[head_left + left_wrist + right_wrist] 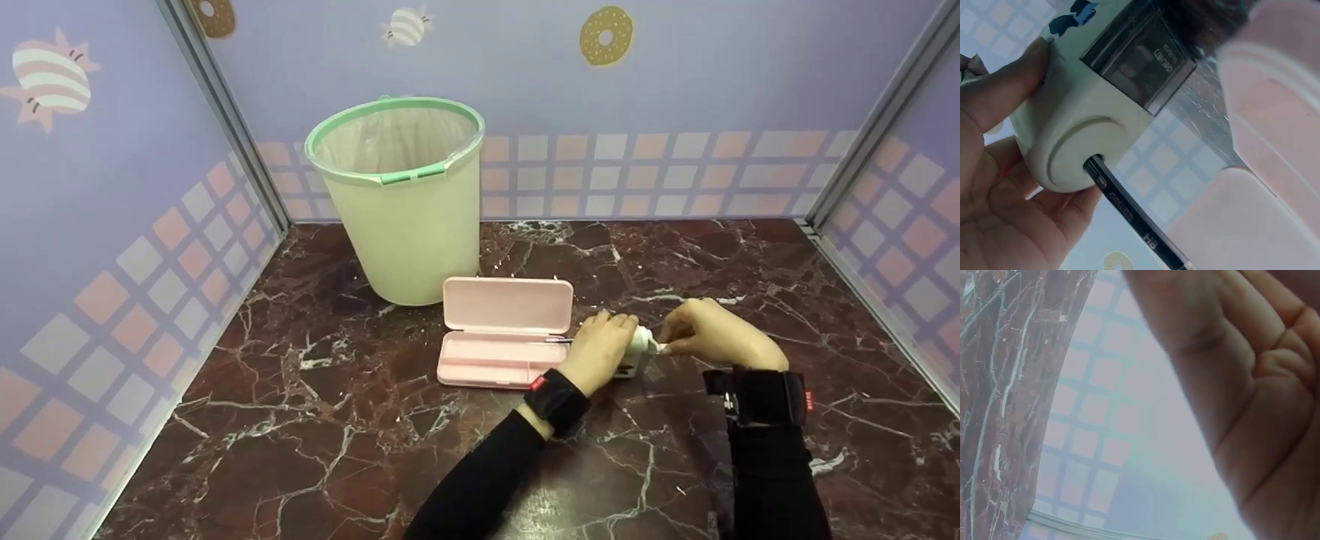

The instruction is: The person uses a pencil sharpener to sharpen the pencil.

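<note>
Both forearms reach in over the marble tabletop. The left hand wraps its fingers around a cream pencil sharpener standing just right of the open pink pencil case, which looks empty. A black pencil sits in the sharpener's hole. The right hand pinches the sharpener's crank. A green bin stands behind.
</note>
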`<state>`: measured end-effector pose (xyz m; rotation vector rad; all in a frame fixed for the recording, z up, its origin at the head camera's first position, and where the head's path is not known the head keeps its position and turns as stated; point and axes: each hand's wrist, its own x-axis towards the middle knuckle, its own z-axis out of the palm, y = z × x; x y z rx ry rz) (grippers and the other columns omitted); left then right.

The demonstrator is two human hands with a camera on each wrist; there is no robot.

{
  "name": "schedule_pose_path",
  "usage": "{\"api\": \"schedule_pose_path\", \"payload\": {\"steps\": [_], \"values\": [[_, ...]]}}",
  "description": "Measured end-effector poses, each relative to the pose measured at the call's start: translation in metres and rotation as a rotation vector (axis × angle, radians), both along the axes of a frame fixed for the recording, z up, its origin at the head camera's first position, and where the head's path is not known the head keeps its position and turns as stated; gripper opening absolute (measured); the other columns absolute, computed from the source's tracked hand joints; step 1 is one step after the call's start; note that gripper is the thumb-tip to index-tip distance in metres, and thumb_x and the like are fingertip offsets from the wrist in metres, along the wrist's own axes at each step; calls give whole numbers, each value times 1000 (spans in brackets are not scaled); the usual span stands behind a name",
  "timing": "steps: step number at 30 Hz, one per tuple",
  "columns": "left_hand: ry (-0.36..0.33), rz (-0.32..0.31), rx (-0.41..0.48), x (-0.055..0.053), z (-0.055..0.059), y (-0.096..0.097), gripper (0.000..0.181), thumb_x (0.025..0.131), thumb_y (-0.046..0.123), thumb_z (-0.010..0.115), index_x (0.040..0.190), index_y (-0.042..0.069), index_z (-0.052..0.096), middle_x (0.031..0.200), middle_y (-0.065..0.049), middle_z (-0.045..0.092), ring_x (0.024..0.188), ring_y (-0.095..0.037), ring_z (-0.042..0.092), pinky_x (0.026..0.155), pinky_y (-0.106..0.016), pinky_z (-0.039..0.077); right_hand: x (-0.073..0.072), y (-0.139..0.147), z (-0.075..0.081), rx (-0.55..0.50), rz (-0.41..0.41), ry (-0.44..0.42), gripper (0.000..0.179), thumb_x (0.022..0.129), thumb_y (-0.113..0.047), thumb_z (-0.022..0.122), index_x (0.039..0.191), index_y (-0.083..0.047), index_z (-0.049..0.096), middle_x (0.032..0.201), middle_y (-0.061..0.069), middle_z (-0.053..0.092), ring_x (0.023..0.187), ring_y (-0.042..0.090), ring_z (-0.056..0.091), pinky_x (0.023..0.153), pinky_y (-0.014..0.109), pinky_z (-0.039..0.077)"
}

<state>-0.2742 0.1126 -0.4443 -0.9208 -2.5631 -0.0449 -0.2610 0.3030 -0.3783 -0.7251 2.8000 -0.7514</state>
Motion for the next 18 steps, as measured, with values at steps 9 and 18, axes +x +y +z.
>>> {"api": "schedule_pose_path", "payload": {"steps": [9,18], "values": [[-21,-48,-88,-1,1,2,36,95,17,54,130,15,60,122,4,68,104,-16,64,91,-25,52,-6,1,-7,-68,-107,200,5,86,-5,71,87,-2,75,83,11,76,73,18,70,65,22,54],[-42,-71,-84,-5,0,-1,37,93,17,59,130,14,60,121,3,68,101,-17,64,89,-27,53,-21,-3,-23,-103,-187,314,6,81,2,73,86,4,74,84,19,74,74,29,70,66,32,56]]}}
